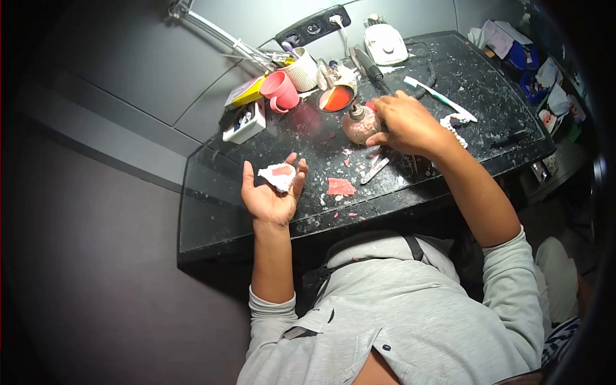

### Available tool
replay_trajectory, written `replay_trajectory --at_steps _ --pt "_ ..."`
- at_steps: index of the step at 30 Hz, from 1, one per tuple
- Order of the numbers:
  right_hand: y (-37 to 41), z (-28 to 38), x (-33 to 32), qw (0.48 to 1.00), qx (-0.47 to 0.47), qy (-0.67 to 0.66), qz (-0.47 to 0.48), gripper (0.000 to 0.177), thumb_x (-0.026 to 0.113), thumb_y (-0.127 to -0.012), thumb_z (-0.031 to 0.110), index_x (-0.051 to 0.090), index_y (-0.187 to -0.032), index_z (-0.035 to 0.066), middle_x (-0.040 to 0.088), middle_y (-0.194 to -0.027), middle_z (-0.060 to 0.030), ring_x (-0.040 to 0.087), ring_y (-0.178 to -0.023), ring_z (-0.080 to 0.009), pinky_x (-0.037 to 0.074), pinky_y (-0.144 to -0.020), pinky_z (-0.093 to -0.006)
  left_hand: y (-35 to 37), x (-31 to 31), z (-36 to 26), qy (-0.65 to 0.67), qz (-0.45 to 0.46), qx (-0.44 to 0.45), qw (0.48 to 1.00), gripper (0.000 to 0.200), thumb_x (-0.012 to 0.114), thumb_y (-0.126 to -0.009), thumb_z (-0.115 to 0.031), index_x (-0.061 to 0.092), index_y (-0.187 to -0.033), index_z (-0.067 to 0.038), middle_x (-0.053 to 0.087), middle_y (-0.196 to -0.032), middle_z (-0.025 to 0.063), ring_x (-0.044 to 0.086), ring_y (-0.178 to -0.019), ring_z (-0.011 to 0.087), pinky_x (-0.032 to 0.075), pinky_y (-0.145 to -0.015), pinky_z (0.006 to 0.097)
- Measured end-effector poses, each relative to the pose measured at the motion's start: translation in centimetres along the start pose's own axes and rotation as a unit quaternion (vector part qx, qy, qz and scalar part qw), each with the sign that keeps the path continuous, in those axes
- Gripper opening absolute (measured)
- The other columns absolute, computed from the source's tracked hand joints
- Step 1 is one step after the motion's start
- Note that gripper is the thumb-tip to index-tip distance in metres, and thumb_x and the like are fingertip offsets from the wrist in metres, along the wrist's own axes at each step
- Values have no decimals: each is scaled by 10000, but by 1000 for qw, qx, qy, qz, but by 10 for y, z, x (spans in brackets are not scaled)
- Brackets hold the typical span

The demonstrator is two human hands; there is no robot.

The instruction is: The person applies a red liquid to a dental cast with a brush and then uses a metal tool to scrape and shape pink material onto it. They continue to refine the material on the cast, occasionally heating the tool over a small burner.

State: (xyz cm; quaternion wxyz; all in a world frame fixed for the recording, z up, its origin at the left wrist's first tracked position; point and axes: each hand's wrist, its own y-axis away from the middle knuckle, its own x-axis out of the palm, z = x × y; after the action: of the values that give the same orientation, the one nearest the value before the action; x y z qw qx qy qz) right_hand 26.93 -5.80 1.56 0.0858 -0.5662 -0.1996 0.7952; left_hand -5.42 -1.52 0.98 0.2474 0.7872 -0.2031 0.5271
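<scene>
On the black speckled bench point(256, 218), near its front edge, the left hand point(273, 192) lies palm up with fingers and thumb loosely spread. It cradles a small white cast point(278, 175) with a pink patch on top. The cast rests against the fingertips, lightly cupped rather than gripped hard.

Farther back and to the right, the right hand point(407, 125) is turned knuckles up with its fingers curled down narrow. Its fingertips are at the side of a round pinkish burner point(359, 125) standing on the bench. A dark tool handle point(372, 67) runs from the back of the bench to this hand, but the knuckles cover the grip, so I cannot tell whether the fingers close on it or on anything else.

Between the hands lie a flat pink wax piece point(341, 187), a slim metal instrument point(374, 171) and scattered crumbs. A toothbrush point(439, 98) lies behind the right hand, and a pink cup point(280, 91) stands at the back left. The items at the far right edge are too small and dark to make out.
</scene>
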Motion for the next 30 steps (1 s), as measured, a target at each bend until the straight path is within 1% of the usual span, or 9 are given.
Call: replay_trajectory --at_steps 4,8,9,10,14,20,21,24,30 --pt "-4 11 -10 994 15 -31 101 551 843 -772 422 671 -1037 -29 683 -1070 -171 589 -1108 -367 470 -935 -464 -5 1 -2 -78 21 13 997 673 611 -842 -223 387 -1332 180 506 -1098 279 464 -1163 432 555 -929 524" --pt "2 8 4 996 -58 -57 27 507 844 -761 454 720 -755 -37 720 -826 -205 670 -911 -394 520 -854 -473 -4 -2 -9 -146 -45 54 987 542 541 -783 18 398 -1268 213 515 -1168 318 517 -1179 477 520 -1007 558" --pt "4 14 3 989 -107 -92 -31 486 844 -769 424 703 -704 -37 698 -745 -224 683 -846 -413 532 -801 -486 -3 0 -10 -135 -53 59 988 526 509 -832 49 362 -1305 227 469 -1316 405 450 -1309 581 471 -1084 633" --pt "4 17 -3 986 -38 -110 121 377 852 -783 352 714 -866 11 690 -911 -224 639 -1021 -401 483 -924 -493 -1 2 -12 -141 -53 60 987 526 509 -832 49 362 -1305 227 469 -1316 405 450 -1309 581 471 -1084 633" --pt "16 21 -12 978 -61 -174 98 399 849 -799 361 734 -923 -1 682 -906 -243 644 -996 -389 489 -909 -474 6 -1 -22 -110 26 16 993 565 474 -974 -51 248 -1409 229 223 -1531 476 213 -1452 626 363 -1166 681" --pt "26 20 -13 947 -115 -265 142 417 830 -834 358 761 -1032 -2 669 -918 -213 636 -983 -389 492 -893 -456 6 -16 -30 -203 105 60 972 522 375 -1066 -181 319 -1439 180 361 -1490 448 515 -1341 492 532 -1075 506" --pt "29 19 -12 945 -128 -274 124 403 827 -837 351 761 -1019 -2 668 -912 -211 635 -976 -381 491 -894 -450 8 -14 -27 -272 36 103 956 487 362 -1092 -199 371 -1427 154 472 -1435 407 654 -1197 398 605 -936 419" --pt "36 14 -10 956 -125 -257 65 359 816 -846 330 760 -963 -4 703 -920 -201 651 -976 -370 502 -897 -447 10 -18 -27 -488 46 175 854 484 385 -1113 -254 420 -1412 124 562 -1369 355 706 -1041 324 602 -817 364" --pt "40 6 -14 963 -104 -249 6 318 809 -850 296 739 -893 -11 726 -897 -179 665 -992 -346 509 -893 -442 -1 -16 -17 -535 33 249 807 424 495 -1092 -231 469 -1373 85 659 -1210 243 708 -892 279 595 -756 358"
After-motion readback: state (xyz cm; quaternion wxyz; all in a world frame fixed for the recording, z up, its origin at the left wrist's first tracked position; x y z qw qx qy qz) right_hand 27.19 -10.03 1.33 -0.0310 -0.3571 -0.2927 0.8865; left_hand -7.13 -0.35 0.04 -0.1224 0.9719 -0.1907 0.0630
